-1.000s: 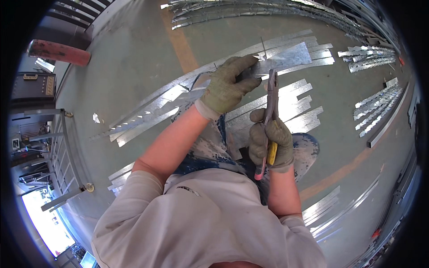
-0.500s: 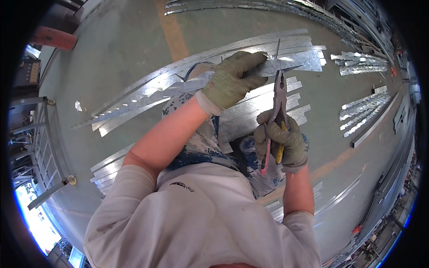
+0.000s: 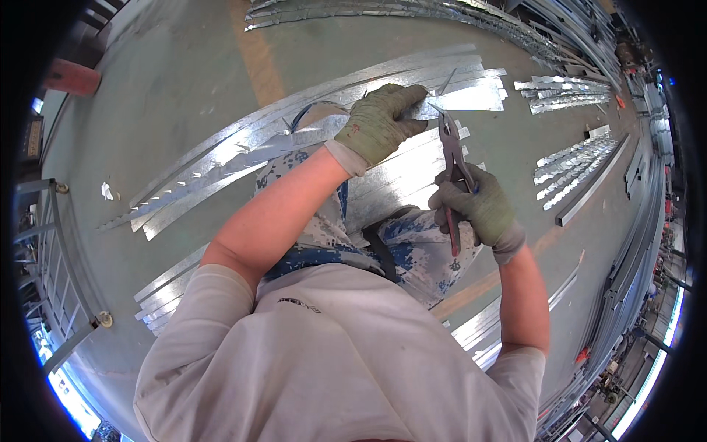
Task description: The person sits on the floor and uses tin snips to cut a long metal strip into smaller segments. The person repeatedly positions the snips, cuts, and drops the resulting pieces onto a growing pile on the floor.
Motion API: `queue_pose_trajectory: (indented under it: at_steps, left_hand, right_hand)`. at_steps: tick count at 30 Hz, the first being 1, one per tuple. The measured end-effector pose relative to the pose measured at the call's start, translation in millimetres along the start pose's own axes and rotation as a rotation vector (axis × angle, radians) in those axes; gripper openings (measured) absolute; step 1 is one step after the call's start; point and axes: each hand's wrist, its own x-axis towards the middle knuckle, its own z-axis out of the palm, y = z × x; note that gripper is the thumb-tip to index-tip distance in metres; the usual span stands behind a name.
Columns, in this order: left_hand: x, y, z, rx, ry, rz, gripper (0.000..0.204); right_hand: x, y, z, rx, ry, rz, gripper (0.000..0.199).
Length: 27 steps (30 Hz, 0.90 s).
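Observation:
My gloved left hand [image 3: 381, 124] is closed round a long thin metal strip [image 3: 272, 147] with bent-up, pointed tabs along its edge. The strip slants across my legs, its far left end near the floor. In my gloved right hand [image 3: 482, 210] is a pair of pliers [image 3: 451, 153] with red on the visible handle. Their jaws point away from me, close to a pointed tab at the strip's right end. Whether the jaws touch that tab, I cannot tell. Beneath the strip lie several flat shiny metal strips [image 3: 398, 173], partly hidden by my left arm and legs.
Bundles of notched strips lie at the right [image 3: 567, 96] and far side [image 3: 353, 10]. Long metal bars [image 3: 626, 243] run along the right edge. To the left stand a wheeled metal frame [image 3: 70, 258] and a red cylinder [image 3: 74, 77].
The pliers have tilted, and their jaws now sit nearer the tab at the strip's end. My right wrist has swung outward. The whole view has shifted slightly; my left hand keeps its hold.

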Motion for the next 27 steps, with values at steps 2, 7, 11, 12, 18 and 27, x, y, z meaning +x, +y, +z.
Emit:
queue_pose_trajectory:
  at_steps: [2, 7, 11, 12, 18, 27]
  left_hand:
    - [-1.6, -18.6, 4.0, -0.074, 0.016, 0.048, 0.057]
    - [2.6, -9.0, -1.4, 0.021, -0.012, 0.019, 0.058]
    - [6.4, -18.5, 5.6, 0.124, -0.039, -0.018, 0.060]
    - [7.3, -17.1, 5.5, 0.179, -0.051, -0.027, 0.061]
    - [6.5, -22.5, -3.6, 0.318, -0.086, 0.053, 0.065]
    - [2.0, -31.0, -3.5, 0.419, -0.027, 0.142, 0.064]
  right_hand:
    - [0.8, 6.8, 3.0, 0.014, -0.002, -0.009, 0.032]
    - [-3.2, -1.6, 2.3, -0.160, 0.042, 0.012, 0.034]
    - [-0.9, 0.5, -4.4, -0.027, -0.023, 0.036, 0.037]
    - [-0.5, 5.4, -5.4, 0.056, -0.045, 0.047, 0.043]
    - [-5.7, 36.1, 11.6, 0.291, -0.111, 0.030, 0.056]
    - [9.1, 62.2, 49.4, -0.022, 0.165, -0.040, 0.048]
